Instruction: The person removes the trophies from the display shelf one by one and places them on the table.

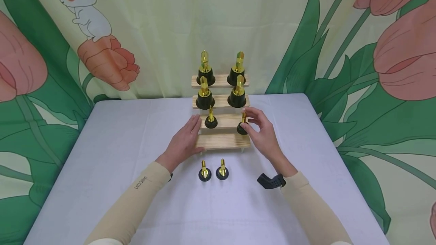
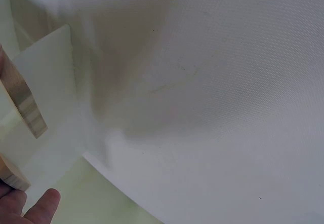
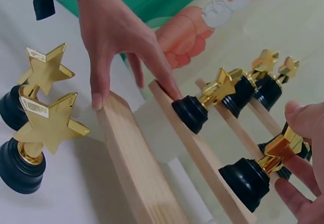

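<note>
Right hand (image 1: pixel 263 131) finger-pinches black-based gold star trophy (image 3: pixel 246 183), right end, second-nearest tier of pale-wood stepped rack (image 1: pixel 223 141).
Left hand (image 1: pixel 182 139), fingers straight, rests at rack's left edge; rack bears five more trophies (image 1: pixel 205 101).

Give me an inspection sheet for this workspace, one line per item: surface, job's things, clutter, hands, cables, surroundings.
Surface: table under a white covering.
Job's things: four-step wooden stand; four larger star trophies on its two top steps; one small trophy on the third step down; another, the held trophy, at that step's right end; two front trophies upright on the table before the stand.
Clutter: nothing seen.
Hands: left hand rests against the left ends of the two lowest steps; right hand pinches the held trophy.
Cables: nothing seen.
Surroundings: curtain behind, printed with tulips and a rabbit.
</note>
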### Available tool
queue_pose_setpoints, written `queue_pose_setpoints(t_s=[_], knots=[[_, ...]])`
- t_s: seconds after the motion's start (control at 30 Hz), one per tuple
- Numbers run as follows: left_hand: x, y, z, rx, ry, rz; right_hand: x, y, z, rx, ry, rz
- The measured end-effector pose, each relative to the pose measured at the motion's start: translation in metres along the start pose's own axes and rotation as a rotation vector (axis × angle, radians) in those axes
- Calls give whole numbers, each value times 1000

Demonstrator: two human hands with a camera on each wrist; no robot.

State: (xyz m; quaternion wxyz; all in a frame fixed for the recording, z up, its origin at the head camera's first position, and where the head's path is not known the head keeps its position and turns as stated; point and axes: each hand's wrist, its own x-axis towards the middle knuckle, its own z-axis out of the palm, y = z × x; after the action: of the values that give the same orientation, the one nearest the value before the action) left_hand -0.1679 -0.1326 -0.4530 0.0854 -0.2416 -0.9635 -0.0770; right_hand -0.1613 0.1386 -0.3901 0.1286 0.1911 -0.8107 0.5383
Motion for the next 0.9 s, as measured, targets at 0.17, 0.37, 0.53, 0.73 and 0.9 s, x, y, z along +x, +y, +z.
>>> queue_pose_setpoints(t_s=[0.17, 0.37, 0.53, 0.73, 0.9], knots=[[0, 1, 0, 1, 3, 0, -5, 2, -2, 28, -20, 3], [1, 1, 0, 4, -1, -3, -11, 11, -2, 31, -52, 7], [1, 2, -1, 6, -14, -12, -18, -2, -3, 9, -81, 28], [0, 2, -2, 16, -8, -6, -26, 22, 1, 1, -85, 52], [0, 1, 0, 14, -8, -6, -34, 28, 1, 5, -98, 30]])
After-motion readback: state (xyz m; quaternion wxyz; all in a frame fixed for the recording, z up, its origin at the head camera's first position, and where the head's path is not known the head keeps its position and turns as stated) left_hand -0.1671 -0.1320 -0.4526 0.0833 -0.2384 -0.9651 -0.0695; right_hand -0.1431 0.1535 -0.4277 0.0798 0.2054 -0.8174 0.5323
